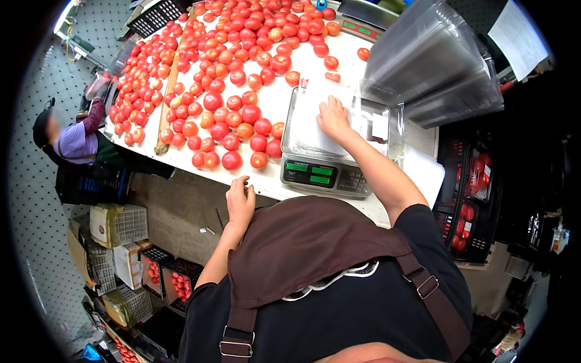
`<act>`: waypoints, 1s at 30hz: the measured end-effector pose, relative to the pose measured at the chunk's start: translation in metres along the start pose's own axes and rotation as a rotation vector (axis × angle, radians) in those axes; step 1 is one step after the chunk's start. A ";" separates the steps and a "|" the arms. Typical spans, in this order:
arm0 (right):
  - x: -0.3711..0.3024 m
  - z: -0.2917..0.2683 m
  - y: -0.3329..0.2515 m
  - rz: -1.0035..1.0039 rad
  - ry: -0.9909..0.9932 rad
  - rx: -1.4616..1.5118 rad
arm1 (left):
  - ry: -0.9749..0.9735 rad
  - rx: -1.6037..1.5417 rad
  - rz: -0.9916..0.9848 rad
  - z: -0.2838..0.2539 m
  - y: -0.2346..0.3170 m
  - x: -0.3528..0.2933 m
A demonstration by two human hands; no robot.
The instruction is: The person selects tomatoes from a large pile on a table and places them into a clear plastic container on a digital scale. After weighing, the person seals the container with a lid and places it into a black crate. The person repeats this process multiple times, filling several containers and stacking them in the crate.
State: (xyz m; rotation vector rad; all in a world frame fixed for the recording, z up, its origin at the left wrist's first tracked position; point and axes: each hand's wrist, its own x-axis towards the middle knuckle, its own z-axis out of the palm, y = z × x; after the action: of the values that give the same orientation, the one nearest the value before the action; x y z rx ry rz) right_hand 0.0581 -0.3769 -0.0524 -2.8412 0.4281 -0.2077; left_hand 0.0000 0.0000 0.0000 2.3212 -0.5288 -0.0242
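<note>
My right hand (334, 117) reaches over the steel pan of a digital scale (340, 181). Its fingers are bent and a little apart, with the tips touching a white sheet (310, 126) on the pan. Clear plastic (366, 100), perhaps a tray, lies beside the sheet; its outline is hard to make out. Green figures glow on the scale's display. By the table's near edge hangs my left hand (240, 202), fingers loosely curled, thumb apart, nothing in it. Just beyond it, loose red tomatoes (231, 160) cover much of the white table (269, 185).
Tall stacks of clear plastic containers (426, 54) stand right of a second scale (361, 27). A wooden strip (171, 91) divides the tomatoes. At right, black crates (451, 206) hold packed tomatoes. A co-worker (78, 139) stands at left, above several crates (121, 224).
</note>
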 end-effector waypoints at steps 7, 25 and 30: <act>-0.011 -0.062 -0.041 0.014 -0.154 0.022 | 0.007 -0.005 -0.012 -0.002 -0.018 0.009; -0.154 -0.114 -0.044 -0.240 -0.015 0.810 | 0.040 0.083 -0.233 -0.009 -0.012 -0.039; -0.162 -0.120 -0.066 -0.157 -0.082 0.945 | 0.075 0.125 -0.196 -0.020 -0.059 0.003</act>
State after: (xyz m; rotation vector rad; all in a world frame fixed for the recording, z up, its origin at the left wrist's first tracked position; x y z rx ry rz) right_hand -0.0993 -0.2945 0.0643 -1.9372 0.0456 -0.2395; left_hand 0.0274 0.0498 -0.0253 2.4779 -0.2711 0.0027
